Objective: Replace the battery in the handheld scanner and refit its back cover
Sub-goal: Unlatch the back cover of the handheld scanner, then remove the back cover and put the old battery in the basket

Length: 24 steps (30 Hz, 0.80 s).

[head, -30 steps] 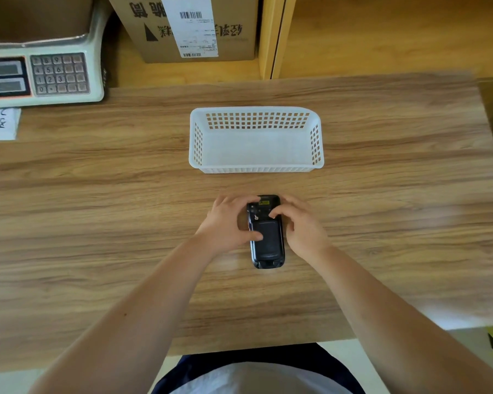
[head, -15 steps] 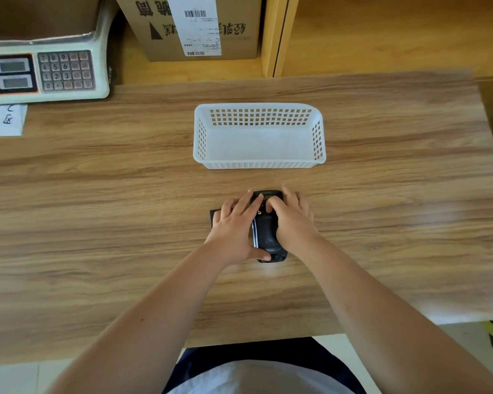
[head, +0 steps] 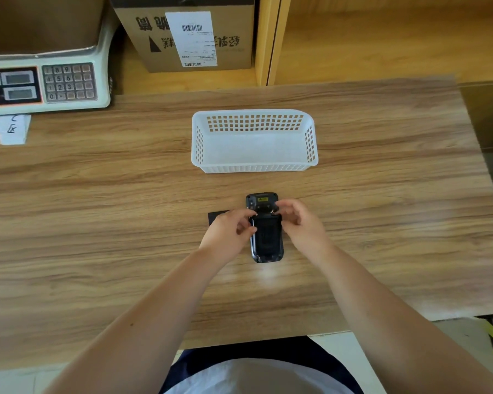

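Observation:
The black handheld scanner (head: pixel 265 240) lies back side up on the wooden table (head: pixel 382 223), its yellow-labelled head pointing away from me. My left hand (head: pixel 228 234) holds its left edge, with thumb and forefinger at the upper end of the dark back panel. My right hand (head: pixel 300 223) is on the right side, its curled fingertips touching the panel's top right corner. A flat black piece (head: pixel 217 216) lies on the table to the left, mostly hidden under my left hand; I cannot tell what it is.
An empty white plastic basket (head: pixel 254 166) stands just beyond the scanner. A weighing scale (head: pixel 46 83) with paper slips (head: pixel 12 129) sits at the far left, and a cardboard box (head: pixel 194 38) stands on the shelf behind. The table's near edge is by my body.
Half a second ago both hands lay over the scanner's back. They have now parted to its sides, uncovering the back panel and the head.

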Tool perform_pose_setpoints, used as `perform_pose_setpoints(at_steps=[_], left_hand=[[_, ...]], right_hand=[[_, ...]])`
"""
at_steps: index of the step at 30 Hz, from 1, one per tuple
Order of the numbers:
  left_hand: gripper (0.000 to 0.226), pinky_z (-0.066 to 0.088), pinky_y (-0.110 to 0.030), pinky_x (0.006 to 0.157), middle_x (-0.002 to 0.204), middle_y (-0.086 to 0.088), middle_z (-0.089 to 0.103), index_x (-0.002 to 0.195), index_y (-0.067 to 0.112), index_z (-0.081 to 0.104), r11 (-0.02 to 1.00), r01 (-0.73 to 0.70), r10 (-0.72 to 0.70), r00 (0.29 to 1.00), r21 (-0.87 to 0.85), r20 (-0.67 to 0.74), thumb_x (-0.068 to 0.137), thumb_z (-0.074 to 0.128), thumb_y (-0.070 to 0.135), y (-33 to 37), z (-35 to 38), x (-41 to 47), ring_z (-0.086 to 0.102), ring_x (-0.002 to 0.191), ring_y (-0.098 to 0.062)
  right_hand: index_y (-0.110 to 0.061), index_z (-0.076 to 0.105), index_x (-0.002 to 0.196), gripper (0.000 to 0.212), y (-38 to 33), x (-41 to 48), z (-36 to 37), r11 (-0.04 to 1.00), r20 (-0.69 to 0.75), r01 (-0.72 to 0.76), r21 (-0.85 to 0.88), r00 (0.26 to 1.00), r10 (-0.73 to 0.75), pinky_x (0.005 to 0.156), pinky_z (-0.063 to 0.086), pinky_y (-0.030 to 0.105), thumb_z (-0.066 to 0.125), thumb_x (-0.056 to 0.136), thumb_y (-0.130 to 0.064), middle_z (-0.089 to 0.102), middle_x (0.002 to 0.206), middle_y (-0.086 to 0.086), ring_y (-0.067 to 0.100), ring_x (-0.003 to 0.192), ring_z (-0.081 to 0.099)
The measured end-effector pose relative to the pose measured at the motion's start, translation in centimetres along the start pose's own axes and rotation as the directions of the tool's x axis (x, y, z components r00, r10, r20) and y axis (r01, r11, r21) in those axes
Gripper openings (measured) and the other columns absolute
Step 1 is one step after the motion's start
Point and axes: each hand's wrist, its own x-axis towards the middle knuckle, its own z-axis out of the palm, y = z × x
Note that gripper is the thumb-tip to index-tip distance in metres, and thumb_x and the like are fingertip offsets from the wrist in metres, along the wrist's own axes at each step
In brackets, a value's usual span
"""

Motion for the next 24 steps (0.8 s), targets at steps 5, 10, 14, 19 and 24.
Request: perform_pose_setpoints(at_steps=[5,10,14,19,24], left_hand=[[0.028,0.051,-0.023,0.075,0.086,0.008,0.071,0.115,0.028,0.063,0.966,0.128,-0.133,0.991,-0.225,-0.007,0.089,0.067,0.021,0.0,0.5,-0.3,0.066,0.083,-0.006],[0.016,0.060,-0.035,0.078,0.086,0.003,0.074,0.102,0.023,0.068,0.926,0.173,-0.200,0.979,-0.334,-0.047,0.087,0.069,0.018,0.4,0.5,-0.2,0.072,0.078,-0.015],[0.017,0.060,-0.026,0.071,0.087,0.002,0.073,0.104,0.020,0.067,0.903,0.164,-0.212,0.974,-0.396,-0.080,0.088,0.068,0.014,1.8,0.1,0.1,0.071,0.079,-0.014],[0.024,0.058,-0.035,0.083,0.086,0.003,0.071,0.112,0.018,0.065,0.894,0.169,-0.193,0.981,-0.415,-0.017,0.090,0.062,0.010,4.0,1.2,0.9,0.070,0.086,-0.015],[0.039,0.055,-0.038,0.090,0.100,0.008,0.072,0.128,0.025,0.059,0.902,0.204,-0.176,0.978,-0.379,0.108,0.090,0.058,0.014,6.1,4.0,1.9,0.067,0.095,-0.013]], right_hand=[[-0.020,0.066,0.097,0.019,1.9,-0.5,0.5,0.977,-0.082,-0.161,0.136,0.982,0.173,0.081,0.055,0.033,0.070,0.082,-0.008,0.070,0.088,0.002,0.021,0.086,0.066],[-0.012,0.066,0.096,0.017,2.1,-1.2,1.5,0.964,-0.114,-0.161,0.212,0.976,0.188,0.072,0.054,0.025,0.069,0.082,-0.003,0.069,0.091,0.008,0.018,0.083,0.065],[-0.020,0.064,0.087,0.017,1.5,-1.4,1.1,0.972,-0.171,-0.085,0.220,0.977,0.124,0.074,0.056,0.029,0.068,0.083,-0.003,0.068,0.087,0.005,0.016,0.079,0.064],[-0.010,0.065,0.094,0.011,1.8,-1.2,-1.2,0.975,-0.255,-0.031,0.221,0.963,0.088,0.071,0.051,0.027,0.063,0.087,-0.002,0.062,0.078,-0.004,0.004,0.069,0.057],[-0.016,0.065,0.098,0.014,3.5,-1.1,-3.7,0.961,-0.354,-0.063,0.270,0.921,0.160,0.065,0.049,0.020,0.064,0.088,-0.007,0.064,0.079,-0.005,0.006,0.070,0.059]])
